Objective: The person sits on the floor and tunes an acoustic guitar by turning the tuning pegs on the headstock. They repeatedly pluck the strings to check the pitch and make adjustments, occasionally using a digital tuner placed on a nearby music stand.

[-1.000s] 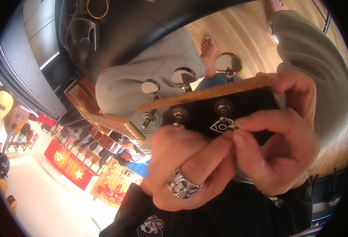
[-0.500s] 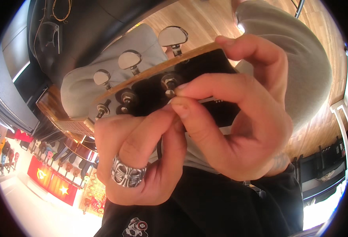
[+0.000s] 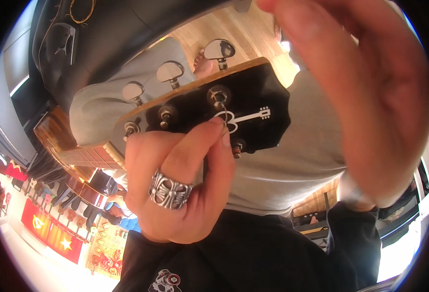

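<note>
A black guitar headstock (image 3: pixel 268 85) with a pale wooden edge and a white guitar-shaped inlay lies tilted before me. Along its far edge stand three silver tuning keys (image 3: pixel 169 71), and metal string posts (image 3: pixel 219 96) rise from its face. My left hand (image 3: pixel 175 185), wearing a wide silver ring, is closed in a pinch beside the inlay. A thin guitar string (image 3: pixel 225 116) curves from the nearest post into those fingertips. My right hand (image 3: pixel 370 92) is raised at the upper right, away from the headstock; it is blurred, and whether it holds anything does not show.
The guitar neck (image 3: pixel 85 158) runs off to the left. A black padded seat (image 3: pixel 122 29) at the upper left carries a coil of gold wire (image 3: pixel 83 10) and a pliers-like tool (image 3: pixel 70 45). Several guitars hang near a red banner (image 3: pixel 49 231) at the lower left.
My right hand has left the string post and moved up and right, uncovering the inlay. My left hand keeps its pinch, slightly lower and to the right. The headstock has shifted slightly.
</note>
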Action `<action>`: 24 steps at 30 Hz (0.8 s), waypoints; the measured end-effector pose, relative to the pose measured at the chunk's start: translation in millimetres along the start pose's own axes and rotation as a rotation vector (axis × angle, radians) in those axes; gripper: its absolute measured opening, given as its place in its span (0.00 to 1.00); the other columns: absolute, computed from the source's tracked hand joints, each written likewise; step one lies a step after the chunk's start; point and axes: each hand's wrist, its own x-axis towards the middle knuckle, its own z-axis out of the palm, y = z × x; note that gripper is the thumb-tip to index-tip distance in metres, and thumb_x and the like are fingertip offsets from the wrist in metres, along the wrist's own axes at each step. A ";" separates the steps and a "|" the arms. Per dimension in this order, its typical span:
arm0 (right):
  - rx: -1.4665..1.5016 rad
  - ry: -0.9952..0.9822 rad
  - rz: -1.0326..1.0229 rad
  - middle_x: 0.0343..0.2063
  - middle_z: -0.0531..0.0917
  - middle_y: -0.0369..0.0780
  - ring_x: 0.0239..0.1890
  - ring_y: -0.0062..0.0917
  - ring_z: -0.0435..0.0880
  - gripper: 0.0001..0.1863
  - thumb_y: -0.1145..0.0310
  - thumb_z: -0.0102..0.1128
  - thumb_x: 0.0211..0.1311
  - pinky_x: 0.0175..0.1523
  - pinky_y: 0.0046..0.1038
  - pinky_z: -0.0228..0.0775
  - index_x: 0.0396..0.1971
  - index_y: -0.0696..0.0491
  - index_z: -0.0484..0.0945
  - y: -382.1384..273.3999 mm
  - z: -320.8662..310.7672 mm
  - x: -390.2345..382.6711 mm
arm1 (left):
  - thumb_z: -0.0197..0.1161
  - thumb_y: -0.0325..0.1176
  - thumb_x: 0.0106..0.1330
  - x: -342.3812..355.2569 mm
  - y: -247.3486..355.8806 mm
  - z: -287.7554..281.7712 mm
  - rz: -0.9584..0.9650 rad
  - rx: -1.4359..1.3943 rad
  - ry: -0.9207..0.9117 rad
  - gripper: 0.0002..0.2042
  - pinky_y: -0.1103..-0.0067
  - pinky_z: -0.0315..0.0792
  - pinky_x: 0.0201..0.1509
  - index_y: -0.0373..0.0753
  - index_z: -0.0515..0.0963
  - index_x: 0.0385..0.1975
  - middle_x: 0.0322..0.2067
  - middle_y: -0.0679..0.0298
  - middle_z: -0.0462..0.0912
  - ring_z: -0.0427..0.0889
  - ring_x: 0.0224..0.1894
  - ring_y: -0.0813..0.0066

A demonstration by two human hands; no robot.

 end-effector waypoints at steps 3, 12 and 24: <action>0.009 -0.342 -0.119 0.30 0.82 0.38 0.37 0.27 0.75 0.09 0.69 0.66 0.62 0.43 0.27 0.69 0.39 0.58 0.84 9.7 -4.9 41.2 | 0.72 0.12 0.48 -6.3 3.5 6.9 -0.051 0.070 0.112 0.14 0.81 0.69 0.30 0.33 0.85 0.36 0.26 0.63 0.79 0.74 0.26 0.73; 0.200 -0.581 -0.076 0.24 0.81 0.36 0.24 0.22 0.76 0.13 0.63 0.57 0.73 0.32 0.24 0.67 0.39 0.57 0.83 8.3 -12.3 70.7 | 0.70 0.14 0.56 -5.0 -0.9 2.9 -0.015 0.062 0.076 0.15 0.84 0.68 0.31 0.33 0.86 0.43 0.26 0.65 0.79 0.74 0.26 0.80; 0.304 -0.484 0.075 0.23 0.82 0.33 0.24 0.12 0.75 0.14 0.65 0.60 0.72 0.30 0.19 0.65 0.37 0.62 0.84 7.5 0.9 68.0 | 0.70 0.15 0.57 -3.1 3.8 -3.2 -0.036 0.049 0.008 0.16 0.82 0.66 0.34 0.34 0.87 0.46 0.24 0.67 0.75 0.71 0.26 0.78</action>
